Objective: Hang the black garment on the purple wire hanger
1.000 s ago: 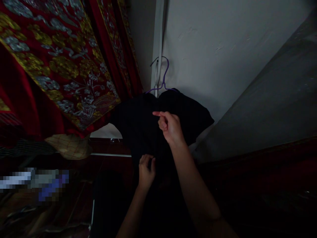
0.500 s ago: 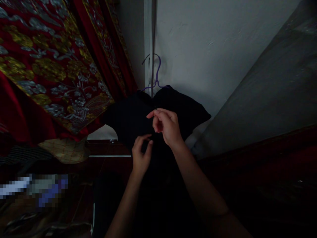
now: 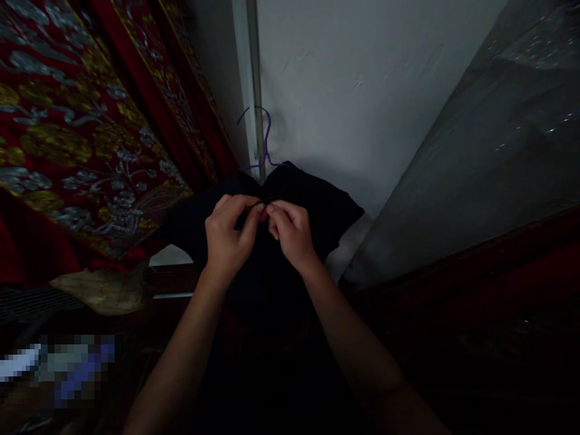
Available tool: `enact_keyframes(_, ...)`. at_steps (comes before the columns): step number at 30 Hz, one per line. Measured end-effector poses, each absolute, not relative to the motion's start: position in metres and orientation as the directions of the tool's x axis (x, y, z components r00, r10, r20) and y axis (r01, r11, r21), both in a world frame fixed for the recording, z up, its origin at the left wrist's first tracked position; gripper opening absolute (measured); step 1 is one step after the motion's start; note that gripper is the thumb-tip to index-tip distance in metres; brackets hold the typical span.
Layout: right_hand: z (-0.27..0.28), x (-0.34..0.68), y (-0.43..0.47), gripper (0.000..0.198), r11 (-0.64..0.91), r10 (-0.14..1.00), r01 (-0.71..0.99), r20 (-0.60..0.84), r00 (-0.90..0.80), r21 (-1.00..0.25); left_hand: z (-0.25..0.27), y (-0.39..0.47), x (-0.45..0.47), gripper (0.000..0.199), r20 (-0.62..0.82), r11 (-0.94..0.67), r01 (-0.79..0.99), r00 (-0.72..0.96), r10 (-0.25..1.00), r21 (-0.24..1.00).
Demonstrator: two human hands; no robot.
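Observation:
A dark short-sleeved shirt (image 3: 317,193) hangs on a purple hanger (image 3: 267,142), whose hook sits at a pale vertical strip on the wall. Just below the collar, my left hand (image 3: 232,228) pinches the dark cloth at the front between thumb and fingers. My right hand (image 3: 292,229) pinches at the same spot, its fingertips almost touching those of the left. Whatever small part of the shirt lies between the fingertips is too dark to make out.
A red curtain (image 3: 86,139) with gold and silver embroidery hangs at the left. Behind the shirt is a pale wall (image 3: 344,78). Clear plastic sheeting (image 3: 489,139) covers the right side. A beige checked cloth bundle (image 3: 106,290) and blurred-out items (image 3: 67,368) lie lower left.
My left hand has moved up to the shirt front and closed on the cloth. The right hand has come down slightly to meet it. The view has shifted a little to the right.

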State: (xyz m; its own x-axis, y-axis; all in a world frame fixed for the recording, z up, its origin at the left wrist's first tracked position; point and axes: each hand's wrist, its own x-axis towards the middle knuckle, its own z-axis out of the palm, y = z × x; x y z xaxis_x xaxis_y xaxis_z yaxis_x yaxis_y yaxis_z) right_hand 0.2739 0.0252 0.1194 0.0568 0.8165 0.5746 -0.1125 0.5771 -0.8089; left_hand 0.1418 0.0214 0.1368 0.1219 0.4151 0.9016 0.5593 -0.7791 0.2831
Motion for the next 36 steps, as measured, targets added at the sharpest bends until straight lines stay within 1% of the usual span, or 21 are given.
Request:
enact_keyframes(4,0.115,0.267,0.033,0.027,0.514,0.858,-0.143,0.511,0.058,-0.846,0.135,0.025,0.141,0.009,0.924,-0.772,0.575,0.07,0.375,0.269)
enact_keyframes(7,0.111,0.263,0.036,0.027,0.432,0.901,-0.156,0.43,0.048,-0.888,0.131,0.028,0.141,0.01,0.927,-0.752,0.584,-0.003,0.374,0.305)
enact_keyframes(10,0.094,0.26,0.037,0.027,0.372,0.928,-0.095,0.367,0.069,-0.923,0.13,0.027,0.142,0.01,0.912,-0.735,0.571,-0.062,0.405,0.365)
enact_keyframes(12,0.074,0.259,0.036,0.028,0.294,0.954,-0.031,0.292,0.065,-0.955,0.136,0.025,0.141,0.011,0.903,-0.736,0.533,-0.16,0.398,0.418)
enact_keyframes(15,0.039,0.256,0.031,0.029,0.188,0.982,-0.009,0.187,0.04,-0.982,0.153,0.029,0.125,0.011,0.867,-0.774,0.416,-0.365,0.339,0.478)
enact_keyframes(17,0.022,0.256,0.023,0.028,0.165,0.986,-0.066,0.163,0.04,-0.984,0.16,0.036,0.099,0.013,0.804,-0.784,0.316,-0.477,0.356,0.535)
enact_keyframes(18,0.016,0.257,0.018,0.027,0.159,0.987,-0.104,0.155,0.046,-0.982,0.16,0.04,0.082,0.018,0.755,-0.775,0.251,-0.523,0.395,0.58)
enact_keyframes(19,0.012,0.259,0.012,0.027,0.152,0.988,-0.143,0.145,0.06,-0.978,0.157,0.043,0.063,0.023,0.697,-0.746,0.166,-0.526,0.487,0.645)
enact_keyframes(20,0.009,0.26,0.005,0.026,0.144,0.988,-0.18,0.132,0.078,-0.973,0.151,0.045,0.042,0.029,0.637,-0.742,0.062,-0.564,0.526,0.668)
enact_keyframes(22,0.006,0.264,-0.008,0.025,0.138,0.986,-0.25,0.11,0.124,-0.958,0.13,0.046,0.007,0.03,0.513,-0.615,-0.137,-0.428,0.744,0.777)
enact_keyframes(24,0.003,0.265,-0.02,0.026,0.145,0.981,-0.3,0.097,0.168,-0.943,0.101,0.041,-0.013,0.035,0.41,-0.548,-0.194,-0.477,0.777,0.814)
enact_keyframes(26,-0.002,0.262,-0.033,0.027,0.139,0.979,-0.331,0.079,0.188,-0.933,0.069,0.032,-0.01,0.036,0.346,-0.491,-0.22,-0.476,0.809,0.843)
enact_keyframes(29,-0.008,0.25,-0.049,0.029,0.072,0.99,-0.363,0.023,0.137,-0.929,0.026,0.015,0.023,0.026,0.179,-0.366,-0.393,-0.437,0.881,0.843)
enact_keyframes(32,-0.011,0.237,-0.061,0.027,0.049,0.996,-0.344,0.022,0.081,-0.938,-0.003,-0.005,0.06,0.019,0.151,-0.358,-0.417,-0.452,0.879,0.835)
enact_keyframes(35,-0.011,0.231,-0.067,0.022,0.105,0.99,-0.263,0.075,0.119,-0.959,-0.011,-0.026,0.09,0.017,0.167,-0.358,-0.408,-0.432,0.886,0.84)
enact_keyframes(36,-0.011,0.232,-0.067,0.024,0.126,0.986,-0.233,0.095,0.14,-0.964,-0.01,-0.032,0.099,0.017,0.171,-0.348,-0.408,-0.411,0.896,0.844)
